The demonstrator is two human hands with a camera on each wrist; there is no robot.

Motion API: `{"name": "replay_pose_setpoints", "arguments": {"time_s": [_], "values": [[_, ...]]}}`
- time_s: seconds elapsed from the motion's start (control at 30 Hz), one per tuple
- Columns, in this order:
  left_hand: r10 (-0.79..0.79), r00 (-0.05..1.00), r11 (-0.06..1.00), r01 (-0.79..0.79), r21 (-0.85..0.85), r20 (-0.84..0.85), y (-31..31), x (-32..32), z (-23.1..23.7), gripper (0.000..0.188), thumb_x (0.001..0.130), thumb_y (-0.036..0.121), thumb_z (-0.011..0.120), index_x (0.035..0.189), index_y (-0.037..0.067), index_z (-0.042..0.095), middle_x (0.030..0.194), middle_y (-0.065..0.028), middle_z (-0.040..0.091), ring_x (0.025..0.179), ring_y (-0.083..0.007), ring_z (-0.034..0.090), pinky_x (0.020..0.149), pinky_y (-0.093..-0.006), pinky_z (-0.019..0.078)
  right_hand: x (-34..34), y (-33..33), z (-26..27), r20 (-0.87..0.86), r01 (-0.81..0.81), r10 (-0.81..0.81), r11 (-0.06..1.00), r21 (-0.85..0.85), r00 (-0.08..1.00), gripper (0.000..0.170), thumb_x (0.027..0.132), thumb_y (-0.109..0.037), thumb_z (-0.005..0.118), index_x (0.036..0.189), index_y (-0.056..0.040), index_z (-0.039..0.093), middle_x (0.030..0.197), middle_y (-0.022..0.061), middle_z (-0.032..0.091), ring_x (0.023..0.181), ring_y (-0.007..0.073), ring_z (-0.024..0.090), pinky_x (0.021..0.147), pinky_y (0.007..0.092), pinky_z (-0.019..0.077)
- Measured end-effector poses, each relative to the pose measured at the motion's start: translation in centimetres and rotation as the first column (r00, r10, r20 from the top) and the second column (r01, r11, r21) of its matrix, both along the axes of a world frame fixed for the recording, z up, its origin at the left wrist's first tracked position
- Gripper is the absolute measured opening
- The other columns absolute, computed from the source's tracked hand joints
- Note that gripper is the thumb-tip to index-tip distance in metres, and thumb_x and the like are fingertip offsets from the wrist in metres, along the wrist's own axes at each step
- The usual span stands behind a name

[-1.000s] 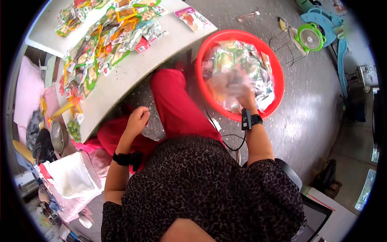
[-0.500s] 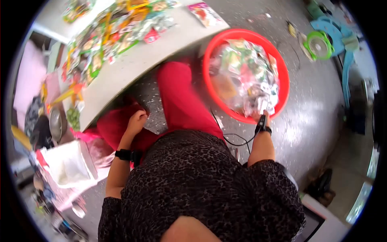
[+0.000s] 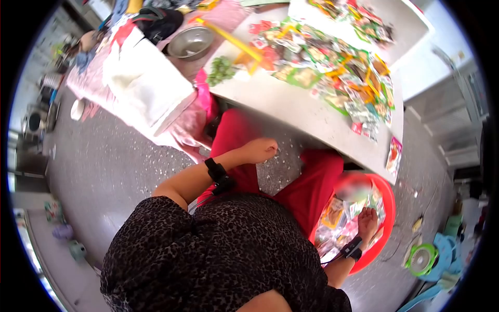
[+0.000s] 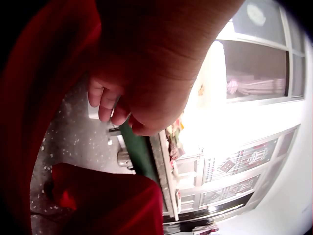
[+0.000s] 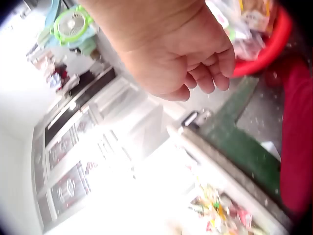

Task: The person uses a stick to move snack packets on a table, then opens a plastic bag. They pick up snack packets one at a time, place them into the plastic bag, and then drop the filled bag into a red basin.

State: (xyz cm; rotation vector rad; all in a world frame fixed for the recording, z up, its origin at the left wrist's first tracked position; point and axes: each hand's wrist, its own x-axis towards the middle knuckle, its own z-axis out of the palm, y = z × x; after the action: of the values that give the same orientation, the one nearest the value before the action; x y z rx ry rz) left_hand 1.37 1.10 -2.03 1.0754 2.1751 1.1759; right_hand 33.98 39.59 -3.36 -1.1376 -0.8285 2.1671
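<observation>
One red tub | many packets inside | metal bowl well apart

Glossy packets heaped in red tub

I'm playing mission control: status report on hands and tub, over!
Left grip empty. Right grip empty, over red tub. Packets inside. Trouser leg partly blocking view.

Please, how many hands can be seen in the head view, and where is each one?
2: the left hand over the gap between the red trouser legs, the right hand over the red tub of packets. None seems hidden.
</observation>
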Motion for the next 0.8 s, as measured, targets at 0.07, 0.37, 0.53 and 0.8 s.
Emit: {"name": "replay_pose_setpoints", "arguments": {"time_s": [0.07, 0.37, 0.53, 0.8], "values": [[0.090, 0.988, 0.991, -0.076, 0.112, -0.125, -1.6, -0.8, 1.8, 0.015, 0.073, 0.017, 0.047, 0.079, 0.003, 0.051, 0.076, -0.0138, 0.052, 0.074, -0.0292, 0.050, 0.065, -0.0364, 0.0403, -5.5, -1.6, 3.2, 0.065, -0.138, 0.127, 0.972, 0.193, 0.990, 0.014, 0.079, -0.020, 0.050, 0.086, -0.0082, 0.050, 0.073, 0.0041, 0.056, 0.066, 0.0158, 0.054, 0.056, 0.0260, 0.0430], [0.698, 0.542, 0.682, -0.703, 0.202, -0.468, -15.5, -8.6, 7.3, 0.019, 0.070, 0.013, 0.053, 0.086, 0.002, 0.053, 0.084, -0.0138, 0.053, 0.081, -0.0290, 0.051, 0.072, -0.0340, 0.0408, -20.0, -13.1, 1.9, 0.421, -0.454, 0.170, 0.330, 0.827, 0.891, 0.020, 0.076, -0.010, 0.050, 0.093, 0.0011, 0.051, 0.084, 0.0102, 0.055, 0.077, 0.0185, 0.053, 0.071, 0.0286, 0.0419], [0.608, 0.409, 0.454, -0.882, -0.125, -0.681, -23.8, -12.4, 5.3, 0.030, 0.070, 0.024, 0.049, 0.090, 0.003, 0.055, 0.091, -0.0161, 0.054, 0.091, -0.0320, 0.048, 0.079, -0.0389, 0.0391, -21.0, -14.4, 0.1, 0.489, -0.488, 0.000, 0.050, 0.871, 0.872, 0.020, 0.074, -0.009, 0.050, 0.089, 0.0037, 0.053, 0.088, 0.0173, 0.055, 0.082, 0.0291, 0.052, 0.075, 0.0336, 0.0402], [0.611, 0.532, 0.392, -0.847, -0.360, -0.586, -26.5, -14.6, 3.8, 0.024, 0.074, 0.021, 0.040, 0.082, 0.003, 0.055, 0.090, -0.0189, 0.054, 0.084, -0.0351, 0.050, 0.075, -0.0408, 0.0401, -21.2, -14.4, 0.3, 0.511, -0.511, -0.017, -0.013, 0.860, 0.860, 0.020, 0.074, -0.010, 0.050, 0.089, 0.0034, 0.054, 0.088, 0.0175, 0.055, 0.082, 0.0290, 0.052, 0.076, 0.0334, 0.0400]]}}
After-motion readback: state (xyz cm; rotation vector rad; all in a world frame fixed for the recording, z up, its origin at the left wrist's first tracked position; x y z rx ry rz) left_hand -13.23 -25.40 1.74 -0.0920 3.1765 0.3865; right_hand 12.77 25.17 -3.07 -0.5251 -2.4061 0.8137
